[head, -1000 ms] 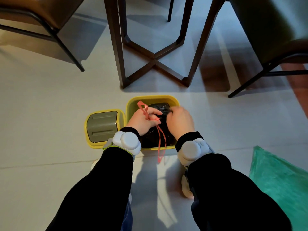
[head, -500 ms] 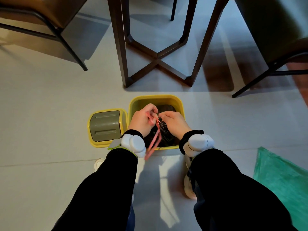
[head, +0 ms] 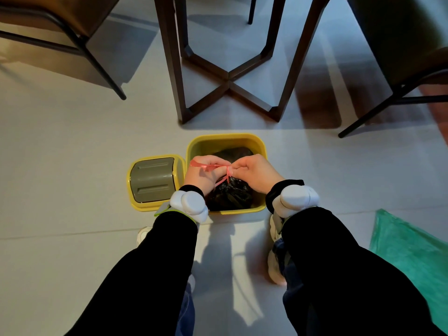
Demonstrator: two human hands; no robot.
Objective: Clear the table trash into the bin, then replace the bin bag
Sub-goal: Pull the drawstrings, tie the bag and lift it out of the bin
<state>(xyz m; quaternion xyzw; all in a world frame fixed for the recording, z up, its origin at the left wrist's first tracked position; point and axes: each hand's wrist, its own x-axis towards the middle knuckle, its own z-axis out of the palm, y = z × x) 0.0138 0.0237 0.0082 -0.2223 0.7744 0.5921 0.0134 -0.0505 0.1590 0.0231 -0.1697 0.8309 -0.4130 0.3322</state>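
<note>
change: your left hand (head: pixel 202 177) and right hand (head: pixel 254 174) are now pulling the red drawstring (head: pixel 213 167) taut, both pinching it | black bag (head: pixel 229 194) sitting in yellow bin (head: pixel 226 139), frame centre | knot closing, lift-out nearing

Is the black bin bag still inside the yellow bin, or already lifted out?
Inside. The black bag sits within the yellow bin walls, its neck gathered by the red drawstring, which both hands pinch.
</note>
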